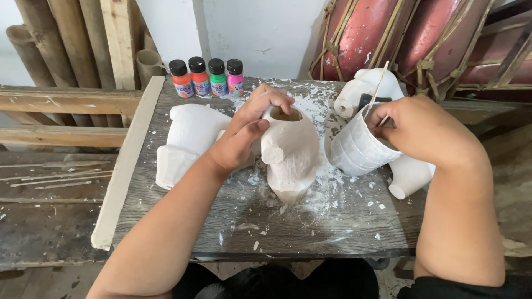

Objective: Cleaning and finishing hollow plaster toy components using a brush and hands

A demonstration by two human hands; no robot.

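My left hand [246,130] grips a white plaster figure [291,158] near its open hollow top, holding it on the grey wooden table [233,221]. My right hand [413,124] holds a white ribbed plastic cup [354,147], tilted toward the figure, and pinches a thin wooden stick [378,83] that rises out of the cup. White plaster crumbs and splashes lie scattered around the figure.
Several small paint bottles [208,77] with black caps stand at the table's back edge. More white plaster figures lie at the left [188,138], back right [363,88] and right [410,174]. Bamboo poles and wooden planks stand left; red drums lean at the back right.
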